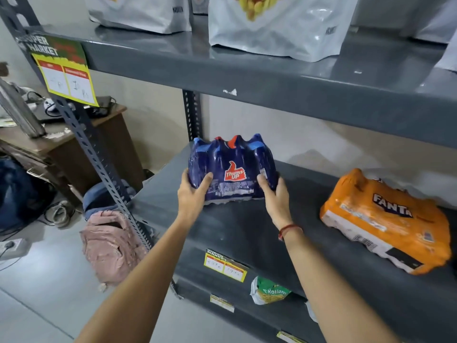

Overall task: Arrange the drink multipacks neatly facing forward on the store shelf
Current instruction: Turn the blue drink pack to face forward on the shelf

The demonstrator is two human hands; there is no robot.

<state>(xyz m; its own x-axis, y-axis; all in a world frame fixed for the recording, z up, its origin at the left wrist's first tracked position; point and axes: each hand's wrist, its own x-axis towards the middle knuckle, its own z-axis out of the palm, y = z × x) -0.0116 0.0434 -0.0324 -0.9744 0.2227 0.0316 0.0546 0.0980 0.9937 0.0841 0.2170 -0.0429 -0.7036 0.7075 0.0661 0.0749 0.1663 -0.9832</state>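
Observation:
A dark blue Thums Up multipack (232,167) stands on the grey middle shelf (237,231) near its left end, logo facing me. My left hand (191,194) grips its lower left corner. My right hand (275,194) grips its lower right corner; a red thread circles that wrist. An orange Fanta multipack (385,221) lies on its side at the shelf's right, turned at an angle, touched by neither hand.
White snack bags (277,28) stand on the upper shelf. A slotted upright post (99,154) runs at the left. A green packet (268,290) pokes out from the lower shelf. A pink backpack (111,246) and a wooden desk (74,149) sit on the floor side, left.

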